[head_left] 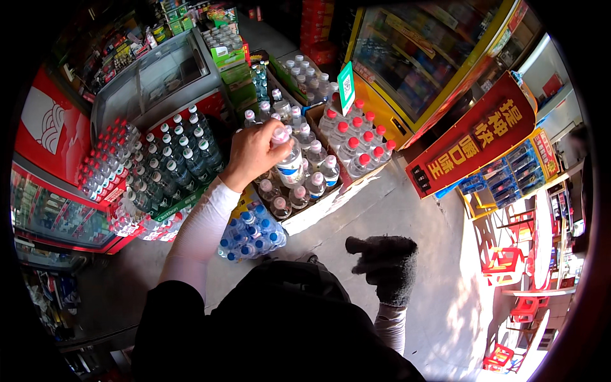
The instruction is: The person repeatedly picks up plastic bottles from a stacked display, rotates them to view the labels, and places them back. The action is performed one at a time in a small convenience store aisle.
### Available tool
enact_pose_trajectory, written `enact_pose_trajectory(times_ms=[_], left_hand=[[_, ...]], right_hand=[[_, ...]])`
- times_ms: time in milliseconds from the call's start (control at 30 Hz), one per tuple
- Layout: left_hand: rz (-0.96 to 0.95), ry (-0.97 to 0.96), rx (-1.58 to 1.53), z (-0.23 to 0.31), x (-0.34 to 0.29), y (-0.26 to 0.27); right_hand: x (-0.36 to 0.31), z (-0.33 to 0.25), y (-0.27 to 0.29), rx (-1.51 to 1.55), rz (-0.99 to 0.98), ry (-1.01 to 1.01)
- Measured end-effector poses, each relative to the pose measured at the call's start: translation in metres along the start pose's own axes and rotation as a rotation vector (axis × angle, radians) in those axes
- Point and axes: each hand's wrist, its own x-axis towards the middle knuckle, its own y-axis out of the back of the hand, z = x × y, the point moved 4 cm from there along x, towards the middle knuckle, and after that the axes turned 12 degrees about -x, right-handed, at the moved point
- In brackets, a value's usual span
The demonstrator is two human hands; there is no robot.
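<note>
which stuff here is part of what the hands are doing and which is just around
In use:
- left hand, bare
- pink-capped bottle it grips
- open box of similar bottles below

Just around:
- red-capped bottles
- blue-capped bottles
- white-capped bottles
- chest freezer

The gloved right hand holds nothing visible.

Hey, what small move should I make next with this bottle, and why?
I'd probably bring your gloved right hand, which looks empty, up to steady the clear pink-capped bottle: your left hand grips it only near the cap, and other bottles crowd close by.
</note>
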Motion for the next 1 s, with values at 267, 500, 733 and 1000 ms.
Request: enact_pose_trajectory(times_ms=[267,500,733,1000], left_hand=[[-0.066,-0.029,0.089,-0.04,-0.009,-0.028],[-0.217,0.09,0.144,-0.076,-0.019,-0.059],[-0.427,0.192,0.161,-0.135,-0.081,-0.104],[-0.662,0.224,0.254,-0.175,-0.099,-0.135]], right_hand=[[-0.001,-0.037,-0.008,0.174,0.001,0.042],[-0.001,-0.003,-0.001,-0.081,0.028,0.197],[0.005,-0.012,-0.008,0.015,0.001,0.052],[0.015,-0.011,-0.019,0.018,-0.068,0.033]])
